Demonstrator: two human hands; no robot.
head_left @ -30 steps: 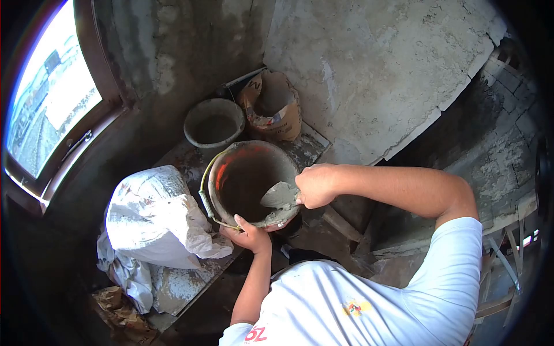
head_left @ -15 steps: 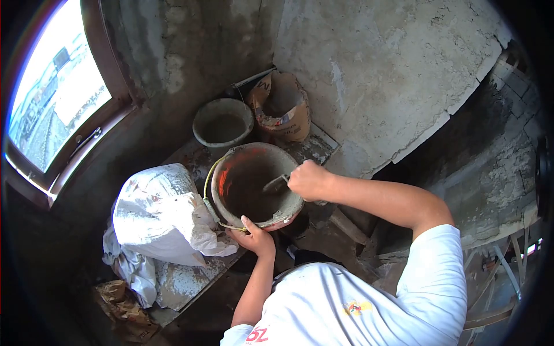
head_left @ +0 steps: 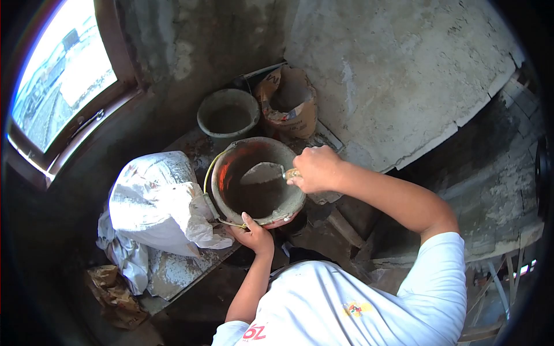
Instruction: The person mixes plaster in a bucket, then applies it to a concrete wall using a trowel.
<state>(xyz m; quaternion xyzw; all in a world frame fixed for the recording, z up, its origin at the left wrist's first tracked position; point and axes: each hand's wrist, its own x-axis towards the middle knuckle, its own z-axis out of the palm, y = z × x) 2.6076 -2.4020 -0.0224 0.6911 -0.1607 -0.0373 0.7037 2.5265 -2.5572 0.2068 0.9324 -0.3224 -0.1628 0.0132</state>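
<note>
Your right hand [head_left: 316, 170] is closed around the wooden handle of 1 trowel [head_left: 261, 173], its fingers wrapped narrow on the grip. The blade points left, at the mouth of the bucket [head_left: 271, 220]; whether it touches the contents cannot be told. Your left hand [head_left: 252, 236] holds the near side of the bucket, thumb up at the rim, the other fingers low against the outer wall and partly hidden. Bucket location: in front of you, between the white sack [head_left: 150, 202] and your right hand, mouth tilted toward your view; its base is out of sight. Inner wall shows an orange patch at left, grey residue elsewhere. The yellow wire handle [head_left: 206, 177] hangs down the left side, its end near your left thumb. Beyond the bucket: 1 grey basin [head_left: 203, 123] and, just right of it, 1 open brown paper bag [head_left: 301, 123]. The white sack lies on the tabletop [head_left: 173, 275], which is spattered pale grey. Crumpled brown paper [head_left: 115, 295] lies past the tabletop's near left corner. Window [head_left: 69, 86] at upper left.
</note>
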